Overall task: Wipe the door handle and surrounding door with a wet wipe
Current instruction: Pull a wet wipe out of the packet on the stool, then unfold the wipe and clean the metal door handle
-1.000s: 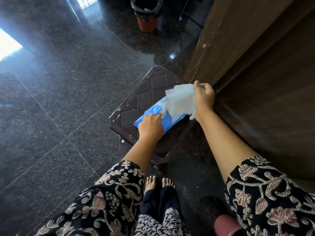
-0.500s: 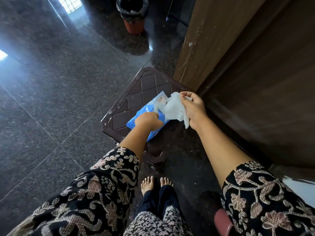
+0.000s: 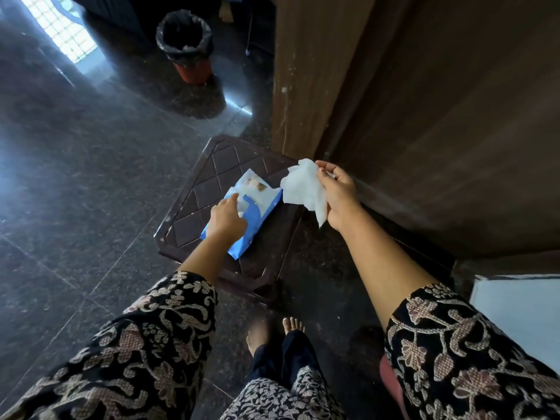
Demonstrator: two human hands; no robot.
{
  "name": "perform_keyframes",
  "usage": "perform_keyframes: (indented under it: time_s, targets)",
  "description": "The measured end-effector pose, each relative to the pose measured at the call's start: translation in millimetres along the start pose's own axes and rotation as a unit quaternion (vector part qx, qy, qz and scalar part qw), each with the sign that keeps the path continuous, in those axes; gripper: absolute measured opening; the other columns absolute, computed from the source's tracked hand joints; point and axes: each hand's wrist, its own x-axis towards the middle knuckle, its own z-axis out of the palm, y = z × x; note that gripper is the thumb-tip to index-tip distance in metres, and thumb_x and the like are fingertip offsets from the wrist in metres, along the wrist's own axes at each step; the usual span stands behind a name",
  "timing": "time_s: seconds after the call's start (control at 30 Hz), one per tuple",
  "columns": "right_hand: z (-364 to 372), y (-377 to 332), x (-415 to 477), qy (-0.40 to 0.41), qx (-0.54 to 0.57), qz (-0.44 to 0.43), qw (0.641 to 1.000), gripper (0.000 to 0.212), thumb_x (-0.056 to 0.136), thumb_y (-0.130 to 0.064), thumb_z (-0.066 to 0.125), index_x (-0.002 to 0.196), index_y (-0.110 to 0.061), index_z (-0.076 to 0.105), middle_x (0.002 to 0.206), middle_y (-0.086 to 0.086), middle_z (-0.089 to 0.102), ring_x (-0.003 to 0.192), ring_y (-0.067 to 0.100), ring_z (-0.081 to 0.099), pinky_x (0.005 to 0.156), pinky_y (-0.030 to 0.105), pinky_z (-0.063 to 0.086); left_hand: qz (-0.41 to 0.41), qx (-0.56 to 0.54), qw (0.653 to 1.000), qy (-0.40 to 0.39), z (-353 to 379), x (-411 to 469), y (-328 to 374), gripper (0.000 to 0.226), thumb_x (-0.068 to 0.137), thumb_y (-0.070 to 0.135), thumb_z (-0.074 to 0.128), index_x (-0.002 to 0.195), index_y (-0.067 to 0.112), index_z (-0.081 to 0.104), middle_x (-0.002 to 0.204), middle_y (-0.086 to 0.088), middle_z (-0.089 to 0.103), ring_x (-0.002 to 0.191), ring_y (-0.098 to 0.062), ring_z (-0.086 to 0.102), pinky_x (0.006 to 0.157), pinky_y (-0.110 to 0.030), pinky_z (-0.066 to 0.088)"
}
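A white wet wipe [image 3: 304, 187] hangs crumpled from my right hand [image 3: 336, 198], which grips it just clear of the pack. A blue wipe pack [image 3: 257, 207] lies on a dark brown plastic stool [image 3: 209, 180]. My left hand [image 3: 227, 221] presses down on the pack, fingers over its opening flap. The brown wooden door [image 3: 454, 131] rises at the right, close behind my right hand. No door handle is in view.
A bin lined with a black bag [image 3: 185, 40] stands on the dark polished floor [image 3: 75, 192] at the back. The door frame post [image 3: 303, 80] meets the floor just behind the stool. My bare feet [image 3: 272, 328] are below the stool. A white surface [image 3: 521, 313] shows at lower right.
The wipe has come fully free of the pack, and my right hand has drawn it to the right. My left hand has shifted on the pack toward its flap.
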Motion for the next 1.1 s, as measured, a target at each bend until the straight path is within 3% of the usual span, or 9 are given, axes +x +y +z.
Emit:
perform_keyframes:
  time_s: [0.07,0.1,0.2,0.3,0.4,0.57,0.83,1.0,1.1]
  targets:
    - [-7.5,-8.0,-10.4,0.007,0.034,0.005,0.999,0.011,0.091,-0.015,0.059,0.088,-0.023,0.066,0.115,0.01,0.065,0.107,0.026,0.062,0.093,0.043,0.052,0.011,-0.071,0.997,0.04,0.4,-8.6,17.9,0.052,0.084,0.004,0.054,0.136,0.01,0.046,0.134,-0.013,0.051,0.124,-0.032,0.045,0.104,-0.039,0.038]
    - [-13.3,-15.2,-18.3,0.005,0.052,0.004,0.999,0.008,0.089,-0.015,0.062,0.092,-0.02,0.066,0.116,0.011,0.065,0.107,0.026,0.062,0.094,0.043,0.051,0.007,-0.143,0.99,0.017,-3.6,-15.9,36.2,0.046,0.087,0.007,0.056,0.132,0.011,0.05,0.126,-0.01,0.056,0.117,-0.029,0.051,0.099,-0.038,0.042]
    - [-28.4,-35.3,-37.2,-0.041,0.094,-0.007,0.995,0.023,0.088,-0.013,0.062,0.11,-0.009,0.062,0.106,0.01,0.067,0.095,0.022,0.065,0.089,0.039,0.053,-0.047,-0.384,0.909,-0.154,-22.5,-43.8,99.6,0.042,0.095,0.038,0.051,0.133,0.02,0.047,0.112,0.0,0.058,0.102,-0.017,0.054,0.086,-0.036,0.046]
    - [-52.9,-62.0,-59.2,-0.094,0.136,-0.01,0.986,0.012,0.091,-0.008,0.057,0.102,-0.009,0.062,0.079,0.001,0.074,0.072,0.014,0.07,0.067,0.03,0.058,0.007,-0.461,0.853,-0.245,-35.1,-63.5,152.1,0.055,0.09,0.056,0.05,0.134,0.023,0.047,0.128,0.001,0.057,0.115,-0.019,0.053,0.093,-0.038,0.042]
    - [-88.0,-86.9,-77.2,-0.061,0.11,-0.017,0.992,0.009,0.091,-0.012,0.057,0.091,-0.015,0.066,0.075,0.0,0.073,0.067,0.014,0.069,0.064,0.031,0.058,0.075,-0.509,0.832,-0.209,-44.3,-82.7,193.8,0.052,0.084,0.044,0.065,0.125,0.013,0.056,0.121,-0.01,0.064,0.113,-0.028,0.06,0.094,-0.043,0.047]
    - [-167.8,-117.3,-99.2,0.036,0.128,-0.044,0.99,0.012,0.092,-0.019,0.058,0.081,-0.021,0.065,0.085,0.004,0.066,0.076,0.019,0.062,0.078,0.042,0.053,0.153,-0.487,0.838,-0.192,-43.9,-116.6,266.8,0.031,0.086,0.021,0.069,0.114,0.011,0.06,0.111,-0.01,0.068,0.103,-0.027,0.065,0.088,-0.041,0.055]
    - [-307.1,-149.0,-143.9,0.098,0.227,-0.086,0.965,0.029,0.098,-0.03,0.044,0.11,-0.014,0.065,0.111,0.007,0.065,0.091,0.02,0.061,0.059,0.028,0.05,0.235,-0.421,0.863,-0.149,-10.9,-179.7,397.2,0.023,0.085,0.017,0.069,0.101,0.01,0.055,0.11,-0.007,0.064,0.102,-0.022,0.062,0.089,-0.043,0.056]
    - [-383.9,-173.9,-175.7,0.138,0.216,-0.13,0.958,0.031,0.1,-0.029,0.042,0.098,-0.015,0.07,0.104,0.005,0.069,0.094,0.023,0.063,0.077,0.037,0.049,0.279,-0.418,0.853,-0.142,12.5,-220.3,460.5,0.015,0.086,0.02,0.068,0.096,0.016,0.057,0.107,-0.005,0.065,0.098,-0.021,0.064,0.08,-0.035,0.056]
    - [-419.5,-179.4,-193.0,0.118,0.224,-0.131,0.958,0.04,0.091,-0.043,0.052,0.105,-0.009,0.068,0.106,0.01,0.07,0.094,0.025,0.067,0.081,0.037,0.052,0.311,-0.401,0.849,-0.149,24.2,-248.5,493.8,0.006,0.09,0.022,0.064,0.094,0.019,0.06,0.102,-0.003,0.066,0.096,-0.02,0.064,0.082,-0.037,0.057]
